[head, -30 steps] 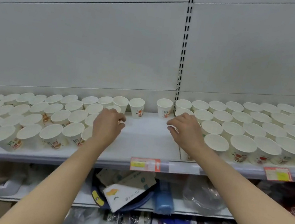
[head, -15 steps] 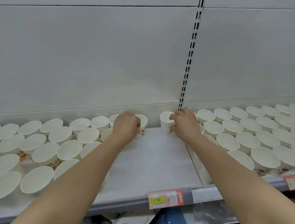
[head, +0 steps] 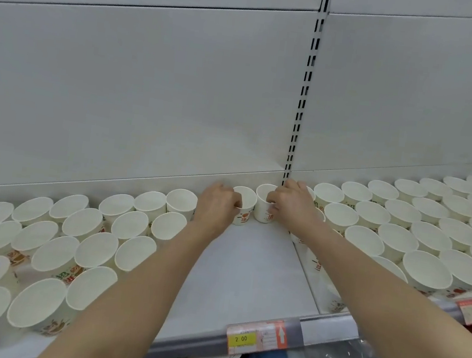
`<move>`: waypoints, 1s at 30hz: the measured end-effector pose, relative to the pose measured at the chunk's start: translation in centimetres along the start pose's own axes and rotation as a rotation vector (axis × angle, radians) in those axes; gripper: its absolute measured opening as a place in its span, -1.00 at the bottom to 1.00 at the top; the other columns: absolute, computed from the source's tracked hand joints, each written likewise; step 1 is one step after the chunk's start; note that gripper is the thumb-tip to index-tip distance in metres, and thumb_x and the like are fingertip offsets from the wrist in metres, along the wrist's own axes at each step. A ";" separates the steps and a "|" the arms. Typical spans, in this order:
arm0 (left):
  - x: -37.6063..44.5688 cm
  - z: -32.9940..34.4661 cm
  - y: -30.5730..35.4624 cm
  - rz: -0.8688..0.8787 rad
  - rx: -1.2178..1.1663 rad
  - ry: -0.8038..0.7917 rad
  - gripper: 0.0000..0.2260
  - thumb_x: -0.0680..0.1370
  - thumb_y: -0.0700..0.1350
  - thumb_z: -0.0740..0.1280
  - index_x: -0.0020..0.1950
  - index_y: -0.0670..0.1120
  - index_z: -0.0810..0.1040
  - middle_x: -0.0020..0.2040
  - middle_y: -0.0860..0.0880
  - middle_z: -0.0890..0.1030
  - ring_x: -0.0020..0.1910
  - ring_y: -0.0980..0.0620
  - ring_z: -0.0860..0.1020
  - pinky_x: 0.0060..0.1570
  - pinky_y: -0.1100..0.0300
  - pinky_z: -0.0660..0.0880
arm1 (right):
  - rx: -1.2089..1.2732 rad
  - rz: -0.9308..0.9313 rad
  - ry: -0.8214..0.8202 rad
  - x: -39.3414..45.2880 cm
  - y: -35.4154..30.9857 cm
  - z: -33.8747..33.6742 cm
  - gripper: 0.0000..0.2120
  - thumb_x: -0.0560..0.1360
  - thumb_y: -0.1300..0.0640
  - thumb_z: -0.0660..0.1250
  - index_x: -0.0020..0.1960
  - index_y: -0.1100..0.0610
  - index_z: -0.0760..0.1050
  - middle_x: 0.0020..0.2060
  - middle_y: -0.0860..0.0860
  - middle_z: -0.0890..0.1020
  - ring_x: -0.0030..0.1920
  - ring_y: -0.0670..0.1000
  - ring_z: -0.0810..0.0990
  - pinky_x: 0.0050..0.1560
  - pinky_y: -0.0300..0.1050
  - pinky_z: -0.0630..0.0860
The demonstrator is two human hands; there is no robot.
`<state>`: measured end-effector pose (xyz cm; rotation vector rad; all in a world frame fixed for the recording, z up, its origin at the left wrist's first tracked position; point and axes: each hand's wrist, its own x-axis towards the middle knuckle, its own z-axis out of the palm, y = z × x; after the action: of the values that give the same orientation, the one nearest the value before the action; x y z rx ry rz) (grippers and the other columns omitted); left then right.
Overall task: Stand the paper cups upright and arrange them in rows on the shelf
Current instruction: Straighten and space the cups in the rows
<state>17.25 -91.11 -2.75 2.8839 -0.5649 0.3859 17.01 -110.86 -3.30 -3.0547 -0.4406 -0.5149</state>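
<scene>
Left hand (head: 217, 206) curled round one small white printed paper cup (head: 244, 205), right hand (head: 290, 205) gripping its twin (head: 264, 202). Both cups upright, just beside each other at the back of the white metal shelf (head: 247, 266) (between two blocks of rowed cups).

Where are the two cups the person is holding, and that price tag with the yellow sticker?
Left-hand cup (head: 246, 201): head view, on its inner wall.
Right-hand cup (head: 263, 195): head view, on its inner wall.
Price tag (head: 244, 339): head view, on the yellow sticker.
</scene>
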 end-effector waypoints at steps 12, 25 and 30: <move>-5.5 -4.4 -1.4 -0.139 -0.102 0.051 -0.77 0.51 -0.03 0.41 0.16 0.07 0.60 0.15 0.09 0.57 0.15 0.02 0.47 -0.06 0.15 0.38 | -0.043 -0.065 -0.019 0.5 0.1 -0.1 -0.97 0.40 0.13 0.38 -0.18 0.09 0.56 -0.25 0.03 0.63 -0.07 0.11 0.43 -0.08 -0.06 0.14; -22.6 -9.9 -4.1 -0.391 -0.078 -0.094 -0.77 0.30 0.19 0.52 -0.14 0.16 0.59 -0.15 0.20 0.54 -0.08 0.14 0.45 -0.25 0.17 0.35 | 0.417 -0.254 0.162 -4.0 -13.2 -1.3 -0.84 0.36 0.16 0.49 -0.06 0.09 0.63 -0.20 0.02 0.67 -0.12 0.16 0.51 -0.11 -0.03 0.37; -23.0 -9.9 -5.4 -0.345 -0.049 -0.069 -0.94 0.42 0.06 0.47 -0.17 0.14 0.63 -0.15 0.19 0.54 -0.05 0.13 0.44 -0.26 0.18 0.29 | 0.416 -0.264 0.066 -2.6 -16.5 -1.1 -0.73 0.40 0.19 0.42 0.10 0.08 0.58 0.01 -0.01 0.60 0.07 0.09 0.44 -0.06 -0.12 0.32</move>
<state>-3.40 -76.09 -0.54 2.8789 -0.0775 0.2164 9.79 -95.81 -3.67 -2.5884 -0.8373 -0.4581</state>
